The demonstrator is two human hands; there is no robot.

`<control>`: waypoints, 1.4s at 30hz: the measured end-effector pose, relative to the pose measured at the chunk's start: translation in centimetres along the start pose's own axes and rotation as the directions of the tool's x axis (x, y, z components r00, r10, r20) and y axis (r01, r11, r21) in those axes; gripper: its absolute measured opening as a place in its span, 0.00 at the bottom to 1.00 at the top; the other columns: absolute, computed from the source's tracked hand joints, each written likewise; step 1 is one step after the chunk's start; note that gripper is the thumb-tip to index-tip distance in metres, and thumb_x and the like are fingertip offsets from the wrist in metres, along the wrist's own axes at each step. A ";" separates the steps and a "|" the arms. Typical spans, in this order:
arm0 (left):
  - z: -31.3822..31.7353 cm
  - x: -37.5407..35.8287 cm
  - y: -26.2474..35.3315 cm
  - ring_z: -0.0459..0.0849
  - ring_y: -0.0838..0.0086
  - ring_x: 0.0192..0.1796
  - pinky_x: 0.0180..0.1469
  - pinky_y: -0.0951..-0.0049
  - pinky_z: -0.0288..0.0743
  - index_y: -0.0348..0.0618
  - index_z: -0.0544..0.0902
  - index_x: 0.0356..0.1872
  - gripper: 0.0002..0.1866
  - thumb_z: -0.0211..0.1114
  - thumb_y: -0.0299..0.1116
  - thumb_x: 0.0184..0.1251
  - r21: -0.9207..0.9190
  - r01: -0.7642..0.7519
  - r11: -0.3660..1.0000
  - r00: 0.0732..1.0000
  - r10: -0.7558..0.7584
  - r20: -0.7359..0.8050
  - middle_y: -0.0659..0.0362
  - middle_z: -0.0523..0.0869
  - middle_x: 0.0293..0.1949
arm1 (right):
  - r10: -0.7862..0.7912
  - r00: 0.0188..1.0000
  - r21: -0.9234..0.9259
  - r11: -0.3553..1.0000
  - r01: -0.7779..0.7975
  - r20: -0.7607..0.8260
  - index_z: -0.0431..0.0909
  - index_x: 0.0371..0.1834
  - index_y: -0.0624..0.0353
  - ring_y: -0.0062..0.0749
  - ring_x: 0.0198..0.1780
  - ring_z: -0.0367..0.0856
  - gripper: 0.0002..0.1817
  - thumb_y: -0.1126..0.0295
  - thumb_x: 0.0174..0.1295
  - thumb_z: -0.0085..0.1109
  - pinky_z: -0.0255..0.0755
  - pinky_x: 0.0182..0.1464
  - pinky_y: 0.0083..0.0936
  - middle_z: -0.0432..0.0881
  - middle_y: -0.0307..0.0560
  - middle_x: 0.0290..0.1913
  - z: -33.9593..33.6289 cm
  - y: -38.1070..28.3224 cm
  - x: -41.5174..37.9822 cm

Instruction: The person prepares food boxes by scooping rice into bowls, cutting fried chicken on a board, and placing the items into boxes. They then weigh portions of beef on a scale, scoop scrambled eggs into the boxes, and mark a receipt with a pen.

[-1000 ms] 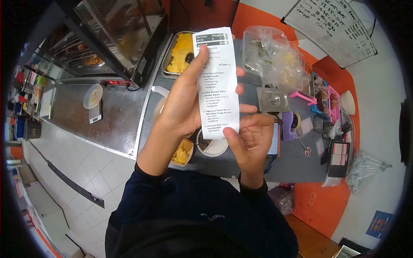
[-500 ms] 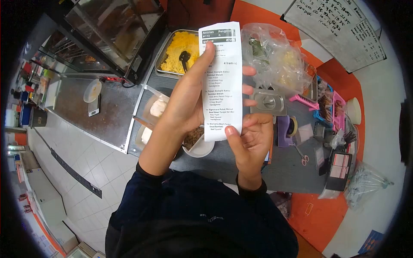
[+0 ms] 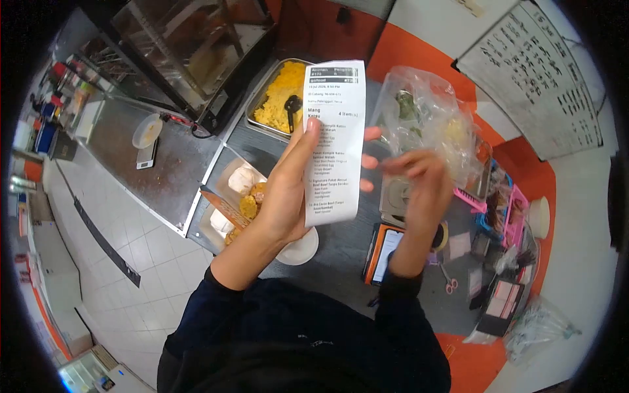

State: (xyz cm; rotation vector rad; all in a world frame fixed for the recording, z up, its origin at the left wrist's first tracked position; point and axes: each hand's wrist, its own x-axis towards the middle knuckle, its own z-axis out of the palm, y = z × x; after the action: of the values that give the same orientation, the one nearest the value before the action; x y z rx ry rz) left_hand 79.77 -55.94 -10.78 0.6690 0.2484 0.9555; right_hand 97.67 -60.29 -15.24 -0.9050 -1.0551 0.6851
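Observation:
A long printed receipt [image 3: 335,170] is in my left hand [image 3: 286,180], with the thumb pressed on its front and the fingers behind it. My right hand [image 3: 429,190] is off the paper, to its right and blurred. Its fingers point left, loosely bent, and nothing shows in them. Below that hand lies a phone in an orange-edged case [image 3: 386,252]. Left of my left wrist are food boxes with white rice [image 3: 242,179] and browned pieces [image 3: 249,207]. A white round lid or bowl [image 3: 299,249] is partly covered by my left hand.
Behind the receipt stands a metal tray of yellow food [image 3: 272,95] with a black spoon [image 3: 293,110]. Clear plastic bags [image 3: 426,108] lie right of it. Scissors [image 3: 449,280] and pink baskets [image 3: 514,226] are at the right. A scale [image 3: 147,156] bears a bowl at left.
My right hand has let go of the receipt's lower edge and moved right and up. The receipt stays in my left hand, lower in view. The phone has come into sight.

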 end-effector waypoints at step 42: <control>-10.8 -11.9 11.3 0.81 0.68 0.43 0.36 0.68 0.81 0.44 0.60 0.65 0.28 0.40 0.52 0.73 -0.066 -0.385 0.921 0.882 0.346 -0.322 0.45 0.74 0.56 | 0.525 0.734 -0.381 0.843 -0.379 0.431 0.76 0.49 0.59 0.22 0.40 0.78 0.14 0.67 0.62 0.57 0.72 0.44 0.20 0.81 0.40 0.40 12.1 8.5 -4.1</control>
State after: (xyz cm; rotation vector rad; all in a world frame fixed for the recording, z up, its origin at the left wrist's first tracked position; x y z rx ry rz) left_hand 60.31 -56.69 -13.14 0.4532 0.3366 1.4323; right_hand 84.46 -56.18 -21.93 -1.2816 -1.4509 1.2817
